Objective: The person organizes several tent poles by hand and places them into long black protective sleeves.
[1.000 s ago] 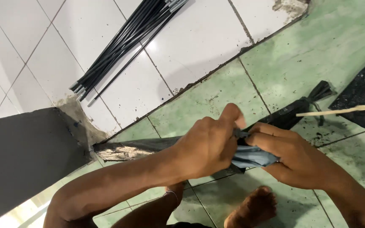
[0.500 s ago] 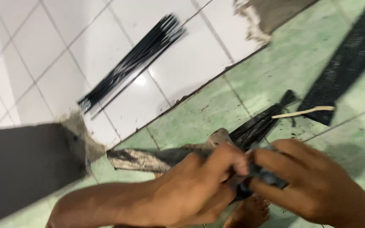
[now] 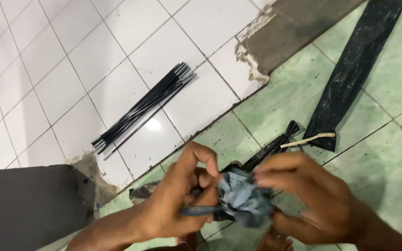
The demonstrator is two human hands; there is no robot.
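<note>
I hold a crumpled grey cloth [image 3: 244, 197] between both hands, above the green floor tiles [image 3: 387, 162]. My left hand [image 3: 182, 200] is closed around its lower end, thumb and fingers pinching the bunched part. My right hand [image 3: 303, 200] cups the cloth from the other side, fingers curled and pressing on it. A bundle of thin black rods [image 3: 143, 108] lies well apart from the cloth, on the white tiles [image 3: 70, 60]. A black bag [image 3: 350, 79] and a pale stick [image 3: 307, 139] lie beyond the cloth on the green tiles. To work the cloth well, I judge that I should keep the left pinch firm and gather evenly with the right.
</note>
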